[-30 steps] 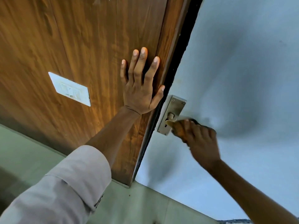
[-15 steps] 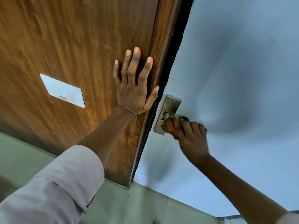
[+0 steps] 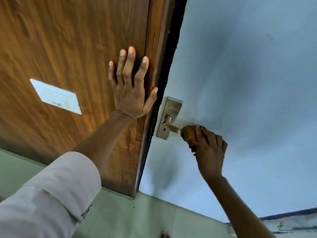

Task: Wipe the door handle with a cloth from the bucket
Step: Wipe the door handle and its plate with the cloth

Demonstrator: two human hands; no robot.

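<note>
A metal lever door handle (image 3: 171, 127) on a steel backplate (image 3: 169, 110) is fixed to the pale blue door (image 3: 240, 83). My right hand (image 3: 210, 148) grips a brown cloth (image 3: 189, 133) wrapped around the handle's outer end; the inner part of the lever shows bare. My left hand (image 3: 132, 93) lies flat with fingers spread on the wooden panel (image 3: 68, 48) just left of the door's edge. The bucket is out of view.
A white switch plate (image 3: 55, 96) is set in the wooden panel to the left. Pale green floor tiles (image 3: 128, 217) lie below. A dark gap (image 3: 169, 54) runs between the panel and the door.
My right hand has slid the cloth outward along the lever, from the backplate toward the handle's free end, uncovering the inner part. My left hand stays pressed on the panel.
</note>
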